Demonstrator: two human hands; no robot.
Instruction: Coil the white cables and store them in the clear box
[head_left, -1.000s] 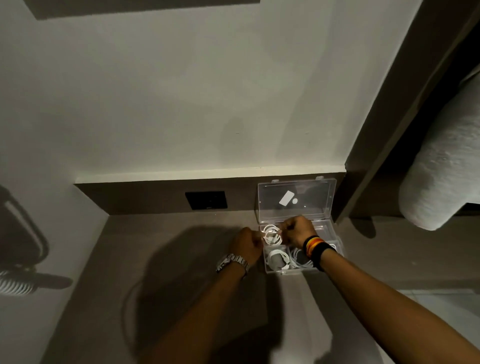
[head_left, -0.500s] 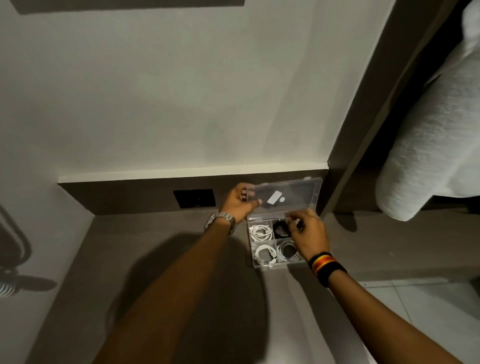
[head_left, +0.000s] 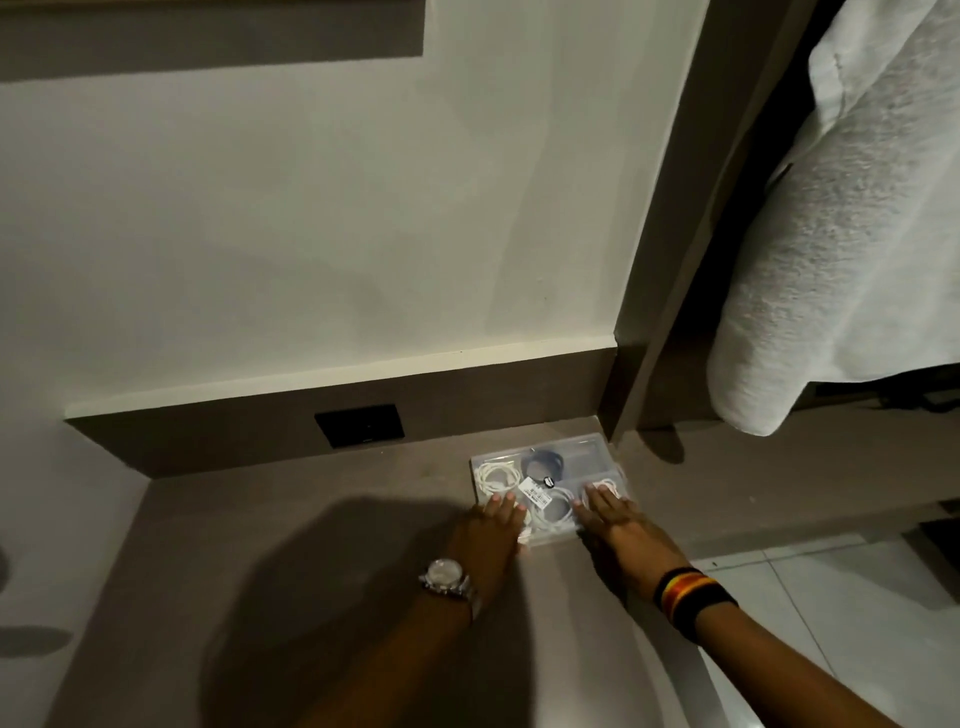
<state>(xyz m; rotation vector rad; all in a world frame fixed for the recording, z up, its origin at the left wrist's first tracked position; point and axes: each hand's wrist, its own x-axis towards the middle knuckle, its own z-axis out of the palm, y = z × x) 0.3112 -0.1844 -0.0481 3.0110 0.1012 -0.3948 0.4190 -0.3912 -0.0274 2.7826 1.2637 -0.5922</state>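
Observation:
The clear box lies on the grey-brown desk near the back right corner, with its lid down. Through the lid I see coiled white cables in several compartments and a dark coil at the back. A white label is stuck on the lid. My left hand, with a metal watch on the wrist, lies flat on the lid's front left corner. My right hand, with a striped wristband, lies flat on the front right part of the lid. Neither hand holds anything.
A black wall socket sits in the dark back panel left of the box. A dark vertical post rises right of the box. A white towel hangs at the upper right. White floor tiles lie beyond the desk's right edge.
The lid, upright one second ago and held by my left hand half a second ago, is now down. Both hands have moved onto the lid's front edge.

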